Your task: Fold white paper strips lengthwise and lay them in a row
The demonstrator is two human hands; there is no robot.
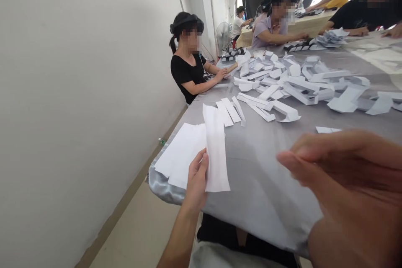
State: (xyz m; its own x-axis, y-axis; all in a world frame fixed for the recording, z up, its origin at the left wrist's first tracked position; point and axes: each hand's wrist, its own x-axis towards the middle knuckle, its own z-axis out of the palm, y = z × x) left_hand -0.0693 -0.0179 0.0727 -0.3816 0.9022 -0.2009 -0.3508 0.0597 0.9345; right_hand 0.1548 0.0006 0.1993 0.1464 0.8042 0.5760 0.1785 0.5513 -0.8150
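A long white paper sheet (216, 155), lightly creased along its length, stands tilted in my left hand (197, 176). The thumb of that hand presses on the paper's left edge near its lower half. Beside and partly behind it, a stack of flat white paper sheets (185, 146) lies on the table corner. My right hand (348, 176) is raised close to the camera at the right, apart from the paper. Its thumb and fingers come together in a pinch, with nothing seen between them. The rest of those fingers is blurred.
Narrow folded strips (230, 111) lie just past the held sheet. A broad heap of folded white paper pieces (282, 79) covers the far side of the grey-clothed table (251, 167). A person in black (191, 71) sits at the left edge; several others work farther back. A wall (78, 92) runs along the left.
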